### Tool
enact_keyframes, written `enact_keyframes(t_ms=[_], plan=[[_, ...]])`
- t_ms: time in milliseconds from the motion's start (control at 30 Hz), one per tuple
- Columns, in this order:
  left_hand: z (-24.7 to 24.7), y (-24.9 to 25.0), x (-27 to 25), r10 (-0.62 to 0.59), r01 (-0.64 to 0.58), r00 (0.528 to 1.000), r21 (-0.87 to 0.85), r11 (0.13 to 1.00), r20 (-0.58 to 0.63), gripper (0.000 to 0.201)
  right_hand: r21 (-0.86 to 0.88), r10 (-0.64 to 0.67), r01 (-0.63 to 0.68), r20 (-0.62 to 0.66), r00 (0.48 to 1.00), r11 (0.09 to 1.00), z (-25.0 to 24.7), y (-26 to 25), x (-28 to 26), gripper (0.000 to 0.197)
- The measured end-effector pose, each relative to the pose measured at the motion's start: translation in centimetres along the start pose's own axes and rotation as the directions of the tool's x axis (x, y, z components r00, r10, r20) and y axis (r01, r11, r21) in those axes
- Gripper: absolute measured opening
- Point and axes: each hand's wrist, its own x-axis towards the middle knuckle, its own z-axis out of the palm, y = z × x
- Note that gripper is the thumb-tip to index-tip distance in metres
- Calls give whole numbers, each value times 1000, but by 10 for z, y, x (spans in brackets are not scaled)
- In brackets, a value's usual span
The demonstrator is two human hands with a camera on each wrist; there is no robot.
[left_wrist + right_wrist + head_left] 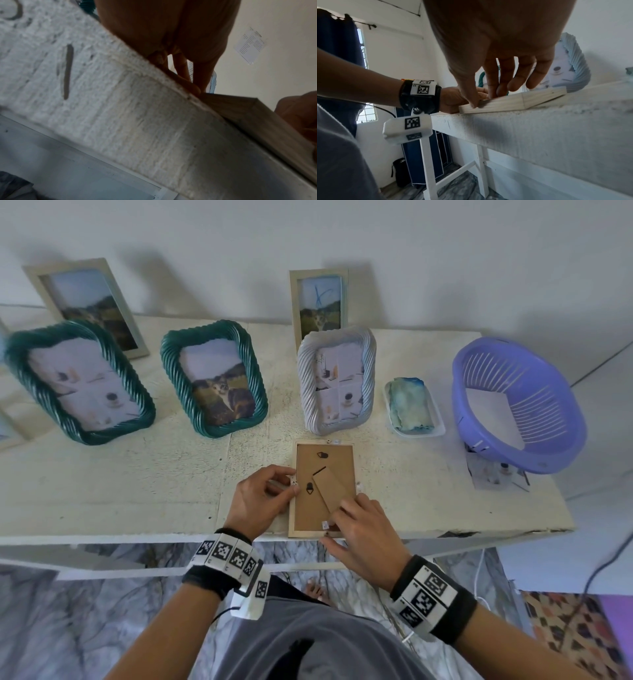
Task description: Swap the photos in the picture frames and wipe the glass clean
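Observation:
A light wooden frame (305, 518) lies face down at the table's front edge, its brown backing board (335, 460) and folded stand facing up. My left hand (291, 484) is at the frame's left side, curled fingers pinching a small tab on that edge. My right hand (337, 517) is on the near right corner. In the right wrist view its thumb presses the frame (513, 102) on its front side and the index finger lies on top. From the left wrist view, the frame (257, 115) overhangs the table edge slightly. The glass side is hidden.
Two teal rope frames (82, 381) (214, 378) and a white rope frame (335, 378) stand behind. Two plain frames (89, 302) (320, 302) lean on the wall. A tray with a blue-green cloth (411, 405), a purple basket (517, 405) and a loose photo (496, 477) are at the right.

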Motion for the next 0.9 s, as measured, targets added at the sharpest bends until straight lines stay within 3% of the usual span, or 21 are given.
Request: enact_keyframes(t_ms=[100, 233, 367, 533, 600, 667, 767, 900], plan=[[1, 1, 0, 0, 0, 1000, 0, 1000, -8, 23, 44, -2, 1, 15, 1000, 999, 4, -2, -3, 19], [1, 2, -1, 4, -4, 1000, 6, 1000, -11, 23, 53, -97, 94, 54, 994, 994, 3, -2, -2, 17], [1, 4, -1, -2, 2, 1000, 0, 1000, -10, 23, -43, -180, 186, 111, 977, 982, 1, 1, 1, 8], [1, 3, -1, -5, 5, 1000, -11, 1000, -14, 22, -70, -248, 258, 129, 960, 963, -6, 2, 4, 10], [1, 2, -2, -1, 0, 1000, -14, 1000, -16, 23, -40, -193, 198, 115, 975, 979, -9, 3, 10, 23], [0, 1, -2, 15, -15, 1000, -12, 1000, -8, 24, -57, -28, 32, 55, 998, 998, -11, 3, 17, 37], [-1, 1, -3, 41, -41, 999, 1, 999, 2, 25, -148, 215, -219, -40, 976, 965, -12, 1, 30, 47], [-2, -2, -2, 53, -53, 999, 4, 999, -2, 25, -171, 306, -318, -90, 948, 933, -8, -8, 39, 47]])
